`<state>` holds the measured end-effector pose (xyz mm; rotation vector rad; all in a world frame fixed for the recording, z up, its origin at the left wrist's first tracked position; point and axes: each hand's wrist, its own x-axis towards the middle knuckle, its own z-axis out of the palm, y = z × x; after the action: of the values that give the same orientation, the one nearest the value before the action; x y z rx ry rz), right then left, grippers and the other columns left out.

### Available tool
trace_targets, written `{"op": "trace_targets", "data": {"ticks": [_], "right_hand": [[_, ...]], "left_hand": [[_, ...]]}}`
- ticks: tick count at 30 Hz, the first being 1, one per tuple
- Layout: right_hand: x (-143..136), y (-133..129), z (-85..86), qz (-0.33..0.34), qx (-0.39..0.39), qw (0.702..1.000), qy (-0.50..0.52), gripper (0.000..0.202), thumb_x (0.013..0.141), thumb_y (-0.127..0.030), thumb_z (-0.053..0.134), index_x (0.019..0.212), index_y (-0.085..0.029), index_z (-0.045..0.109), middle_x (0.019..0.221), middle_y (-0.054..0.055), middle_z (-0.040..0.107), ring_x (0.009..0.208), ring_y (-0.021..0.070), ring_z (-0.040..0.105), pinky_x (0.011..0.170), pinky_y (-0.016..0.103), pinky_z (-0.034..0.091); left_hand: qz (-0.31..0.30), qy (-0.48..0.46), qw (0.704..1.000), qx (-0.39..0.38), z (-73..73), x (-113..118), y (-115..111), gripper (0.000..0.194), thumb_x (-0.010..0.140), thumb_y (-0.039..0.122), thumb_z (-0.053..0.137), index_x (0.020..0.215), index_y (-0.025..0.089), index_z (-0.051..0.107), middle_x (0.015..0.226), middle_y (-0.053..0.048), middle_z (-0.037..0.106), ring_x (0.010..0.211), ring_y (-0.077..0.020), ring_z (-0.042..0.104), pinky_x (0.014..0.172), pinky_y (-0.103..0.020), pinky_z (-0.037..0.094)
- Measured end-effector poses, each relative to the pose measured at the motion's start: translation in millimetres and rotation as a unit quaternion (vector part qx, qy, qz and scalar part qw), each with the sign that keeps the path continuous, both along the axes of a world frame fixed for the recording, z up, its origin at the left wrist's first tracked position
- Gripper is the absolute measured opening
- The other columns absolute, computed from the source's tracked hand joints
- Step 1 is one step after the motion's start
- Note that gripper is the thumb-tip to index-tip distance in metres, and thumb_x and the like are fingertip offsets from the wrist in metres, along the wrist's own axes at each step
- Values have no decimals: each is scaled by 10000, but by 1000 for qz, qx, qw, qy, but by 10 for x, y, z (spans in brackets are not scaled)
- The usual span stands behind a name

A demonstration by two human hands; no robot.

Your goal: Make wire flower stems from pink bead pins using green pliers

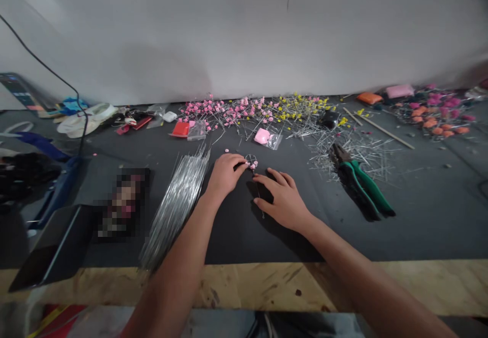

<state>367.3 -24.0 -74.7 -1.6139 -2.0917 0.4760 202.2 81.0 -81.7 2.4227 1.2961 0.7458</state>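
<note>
A small wire loop with pink clay bits (251,162) stands between my hands, its thin wire stem running down toward the table's near edge. The bent fingers of my left hand (224,175) pinch the loop's left side. My right hand (284,198) lies low beside the stem with its fingers apart. Its index fingertip is at the top of the stem, though I cannot tell whether it presses on it. Left of my left hand lies a thick bundle of straight silver wires (177,201). A tiny pink clay piece (227,150) rests just beyond that hand.
Green-handled pliers (366,185) lie at right by scattered wire pieces (316,150). Pink-tipped wires (229,110) and yellow-tipped wires (301,105) line the back. A pink clay packet (262,135) sits before them. A dark phone-like object (49,246) overhangs the front left edge.
</note>
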Motion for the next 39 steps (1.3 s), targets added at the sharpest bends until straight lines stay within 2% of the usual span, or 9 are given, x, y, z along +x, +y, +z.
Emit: {"op": "trace_targets", "data": {"ticks": [9,26,32,39], "right_hand": [[3,-4,5,-4,0,1000,-5,453,779,-357,519,1223,-279,473,1264,15,533,1298,231,280,1038,439,194],[-1,-3,15,1,-3,1000,1,437,787,-351,513,1216,-272,479,1274,-9,531,1297,246,280,1041,443,187],[3,-6,6,-1,0,1000,4,435,784,-348,515,1210,-270,483,1272,-16,532,1295,247,285,1042,442,185],[6,-1,11,0,-1,1000,6,432,783,-348,517,1208,-279,484,1266,-6,537,1299,241,283,1041,450,191]], "left_hand": [[24,10,1000,-12,-2,27,4,166,811,304,528,892,214,642,986,-20,665,971,-190,557,894,-354,388],[15,12,1000,-9,9,30,3,164,820,296,510,834,218,654,966,-19,668,947,-182,565,886,-349,393],[25,7,1000,-8,5,26,-1,172,812,304,525,902,209,635,978,-28,666,957,-191,561,884,-359,394],[17,8,1000,-14,7,21,-7,158,814,307,522,872,211,634,982,-23,663,963,-190,561,887,-359,397]]}}
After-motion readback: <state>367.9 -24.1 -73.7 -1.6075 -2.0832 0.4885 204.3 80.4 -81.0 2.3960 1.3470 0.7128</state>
